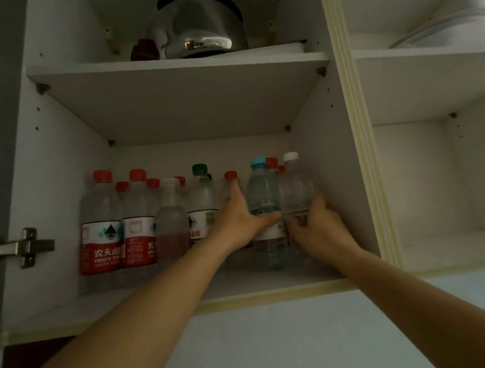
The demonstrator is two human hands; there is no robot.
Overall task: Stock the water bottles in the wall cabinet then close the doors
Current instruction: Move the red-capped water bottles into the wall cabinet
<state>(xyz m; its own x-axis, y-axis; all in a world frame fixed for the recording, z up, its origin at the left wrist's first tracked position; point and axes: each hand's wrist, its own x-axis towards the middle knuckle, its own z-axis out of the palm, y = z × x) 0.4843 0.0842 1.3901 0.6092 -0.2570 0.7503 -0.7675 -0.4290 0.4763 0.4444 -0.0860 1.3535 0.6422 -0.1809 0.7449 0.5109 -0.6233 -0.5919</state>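
Note:
Several water bottles stand on the lower shelf (169,296) of the open wall cabinet. Red-capped bottles with red labels (100,232) fill the left side. A green-capped bottle (202,201) stands in the middle. My left hand (239,218) wraps around a blue-capped bottle (262,190), thumb across its front. My right hand (316,226) grips a clear white-capped bottle (294,183) right beside it, near the cabinet's right wall. Both bottles are upright on the shelf. More red caps show behind them.
A steel kettle (200,27) sits on the upper shelf (179,78). A door hinge (17,248) sticks out at the left; the door itself is out of view. The right compartment (448,177) holds a pale dish (454,29) on its upper shelf.

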